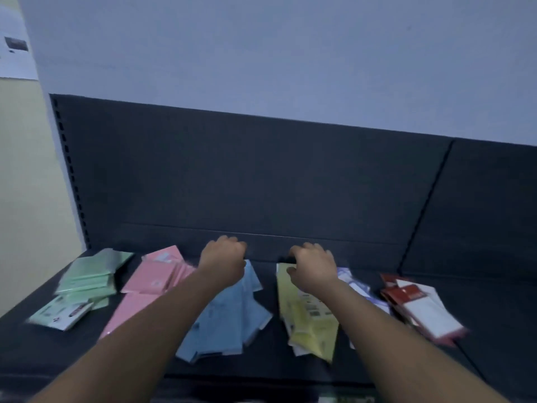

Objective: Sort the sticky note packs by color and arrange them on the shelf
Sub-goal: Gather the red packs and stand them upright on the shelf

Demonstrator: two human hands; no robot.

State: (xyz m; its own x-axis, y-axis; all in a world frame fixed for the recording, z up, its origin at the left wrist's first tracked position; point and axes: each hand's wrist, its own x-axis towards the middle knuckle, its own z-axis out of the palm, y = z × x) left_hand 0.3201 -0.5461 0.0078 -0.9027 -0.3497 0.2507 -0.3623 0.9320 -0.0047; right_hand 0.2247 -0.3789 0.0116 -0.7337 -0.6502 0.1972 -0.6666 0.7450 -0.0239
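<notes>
Five piles of packs lie on the dark shelf [319, 370]: green packs [87, 280], pink packs [151, 283], blue packs [229, 315], yellow packs [308, 318], white packs [421, 306]. Most point their long side toward the back. The left hand [223, 260] is curled above the blue pile, its grip maybe empty. The right hand [312, 267] presses the yellow pile's far end, fingers bent.

Lower frame: left hand [223, 261] curling over blue packs [229, 312], right hand [312, 267] resting on yellow packs [308, 318]; dark shelf [494, 330] holding both.
</notes>
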